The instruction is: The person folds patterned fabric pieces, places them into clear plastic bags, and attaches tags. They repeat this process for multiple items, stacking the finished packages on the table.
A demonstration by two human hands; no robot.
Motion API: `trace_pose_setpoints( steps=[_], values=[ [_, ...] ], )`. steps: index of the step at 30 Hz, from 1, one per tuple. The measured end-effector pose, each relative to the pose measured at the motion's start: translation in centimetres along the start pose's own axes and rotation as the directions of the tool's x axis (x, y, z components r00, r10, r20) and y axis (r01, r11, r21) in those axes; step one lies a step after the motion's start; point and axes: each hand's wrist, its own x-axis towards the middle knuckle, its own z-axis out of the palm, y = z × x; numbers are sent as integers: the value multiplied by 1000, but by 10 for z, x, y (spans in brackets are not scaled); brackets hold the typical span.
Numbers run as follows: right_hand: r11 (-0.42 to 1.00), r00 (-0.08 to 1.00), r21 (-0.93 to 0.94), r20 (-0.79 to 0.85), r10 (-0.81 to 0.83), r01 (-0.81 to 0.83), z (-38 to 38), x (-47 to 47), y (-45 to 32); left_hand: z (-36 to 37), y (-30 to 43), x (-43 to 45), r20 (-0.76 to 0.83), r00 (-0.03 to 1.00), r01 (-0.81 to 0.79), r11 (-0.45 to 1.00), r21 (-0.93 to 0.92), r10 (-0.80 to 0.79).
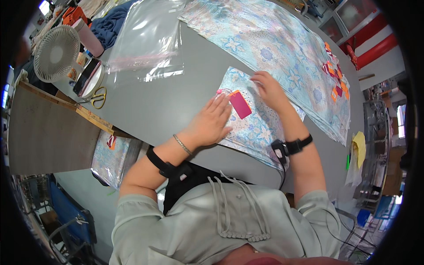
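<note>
A folded light-blue floral cloth piece (255, 124) lies on the grey table in front of me. On it rests a magenta hang tag (241, 105) with an orange tag partly under it and a pink cord at its top left. My left hand (212, 121) lies flat with fingers extended over the cloth's left edge, fingertips beside the tag. Above the cloth's upper right part, my right hand (269, 90) has bent fingers near its far edge; whether it touches the fabric is unclear. Neither hand grasps anything visible.
A large stack of matching floral fabric (265, 43) covers the far right, with many tags at its end. Clear plastic bags (149, 43) lie far left. Yellow-handled scissors (98, 97), a white fan (57, 54) and a pink bottle (87, 38) stand or lie left. Bagged floral pieces (109, 159) sit below.
</note>
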Motion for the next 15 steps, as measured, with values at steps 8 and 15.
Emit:
trace_pose_setpoints(
  steps=[8,15],
  values=[
    [955,983,-240,14,182,-173,28,-27,-42,3,-19,-10,243,968,-82,996,45,69],
    [901,933,-346,150,328,-261,27,-40,-61,5,-20,-10,217,975,-60,998,6,57]
  ],
)
